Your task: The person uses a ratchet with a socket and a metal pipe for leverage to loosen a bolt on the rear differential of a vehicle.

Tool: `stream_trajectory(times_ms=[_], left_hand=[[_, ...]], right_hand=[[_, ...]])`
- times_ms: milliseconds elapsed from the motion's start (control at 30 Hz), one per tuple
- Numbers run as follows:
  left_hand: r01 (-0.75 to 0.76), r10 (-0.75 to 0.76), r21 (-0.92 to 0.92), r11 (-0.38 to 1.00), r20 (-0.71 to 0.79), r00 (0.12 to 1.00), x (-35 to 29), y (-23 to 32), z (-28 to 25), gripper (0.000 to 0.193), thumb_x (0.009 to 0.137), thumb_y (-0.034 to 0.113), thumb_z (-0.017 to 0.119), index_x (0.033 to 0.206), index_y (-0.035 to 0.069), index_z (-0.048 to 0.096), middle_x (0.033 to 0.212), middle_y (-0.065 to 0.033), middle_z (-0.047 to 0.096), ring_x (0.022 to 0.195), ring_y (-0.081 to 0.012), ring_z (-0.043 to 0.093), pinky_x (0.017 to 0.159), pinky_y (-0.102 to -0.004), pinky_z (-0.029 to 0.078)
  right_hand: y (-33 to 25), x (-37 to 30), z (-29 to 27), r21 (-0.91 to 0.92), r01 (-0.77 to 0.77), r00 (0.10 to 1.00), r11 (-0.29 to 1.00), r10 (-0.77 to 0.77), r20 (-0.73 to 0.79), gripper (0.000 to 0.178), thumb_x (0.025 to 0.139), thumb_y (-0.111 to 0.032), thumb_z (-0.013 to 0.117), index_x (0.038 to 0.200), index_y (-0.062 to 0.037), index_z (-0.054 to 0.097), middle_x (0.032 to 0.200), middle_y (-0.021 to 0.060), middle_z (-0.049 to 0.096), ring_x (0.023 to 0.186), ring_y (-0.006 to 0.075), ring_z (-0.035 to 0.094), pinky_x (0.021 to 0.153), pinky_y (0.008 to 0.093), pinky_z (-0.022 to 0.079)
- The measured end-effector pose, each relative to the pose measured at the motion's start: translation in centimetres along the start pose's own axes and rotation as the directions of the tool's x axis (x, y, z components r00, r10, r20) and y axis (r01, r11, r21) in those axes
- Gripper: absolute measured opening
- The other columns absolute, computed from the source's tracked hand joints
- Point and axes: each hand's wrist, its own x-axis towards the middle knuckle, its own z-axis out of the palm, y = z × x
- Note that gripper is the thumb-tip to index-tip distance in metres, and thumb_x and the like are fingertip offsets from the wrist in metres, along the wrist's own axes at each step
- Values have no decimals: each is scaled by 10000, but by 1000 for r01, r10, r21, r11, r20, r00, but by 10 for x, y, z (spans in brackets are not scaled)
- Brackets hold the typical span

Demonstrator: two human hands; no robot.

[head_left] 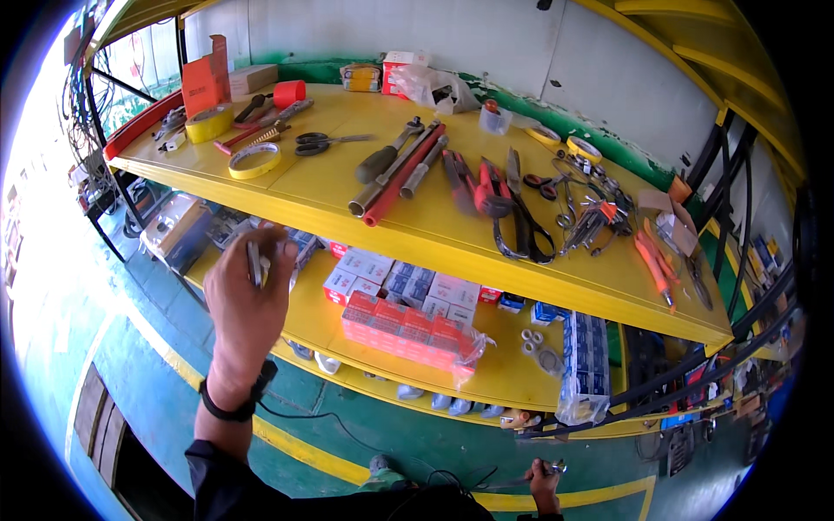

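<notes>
Hands both loaded: left hand [248, 300] clenched on a small metal tool [254, 263] raised before the lower shelf [365, 365], right hand [545, 484] low, gripping pliers [532, 474]; neither yet laid on the bench [339, 195].

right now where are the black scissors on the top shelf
In the head view the black scissors lie left of centre on the yellow top shelf, between the yellow tape roll and the black-handled screwdriver.

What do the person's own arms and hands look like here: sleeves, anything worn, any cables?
Both hands are bare. The left hand has a black band at the wrist with a thin black cable trailing down, and a dark sleeve pushed up the forearm. The right hand shows nothing worn.
</notes>
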Motion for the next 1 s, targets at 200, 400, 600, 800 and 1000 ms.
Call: stream_trajectory(times_ms=[200,400,600,800,1000], left_hand=[[-39,41,-85,996,16,999,19,13,11,157,870,154,693,912,7,660,742,-118,663,594,-217,585,600,-302,460],[19,-6,-145,989,94,996,-20,38,25,192,934,124,615,1035,-37,645,856,-118,689,778,-111,605,701,-273,482],[83,76,-309,948,469,880,-141,91,18,339,1016,245,442,1027,-47,612,758,-31,516,693,-111,459,609,-254,364],[414,33,-276,868,862,507,-256,198,110,327,1018,263,424,977,14,633,684,20,485,582,-51,354,519,-232,254],[497,409,-422,758,902,141,-370,336,201,217,999,120,474,985,-33,627,787,-46,590,706,-94,519,629,-227,405]], right_hand=[[-7,-18,-14,-200,113,989,973,-131,-76,236,967,-122,558,756,-41,492,567,39,476,490,159,493,501,338,434],[-4,-43,-36,63,87,943,994,-62,-327,215,954,-168,597,798,-30,545,629,43,516,522,126,489,480,306,412],[-60,-31,-77,432,102,932,896,65,-356,231,923,-143,650,899,-98,425,629,11,448,513,131,466,462,325,387],[-150,-64,-169,270,110,849,957,51,-525,434,966,-284,599,620,-34,521,532,10,508,478,107,474,458,299,370],[-162,-104,-268,278,170,769,945,49,-638,472,982,-307,567,600,-33,520,512,15,493,465,102,463,451,300,370]])
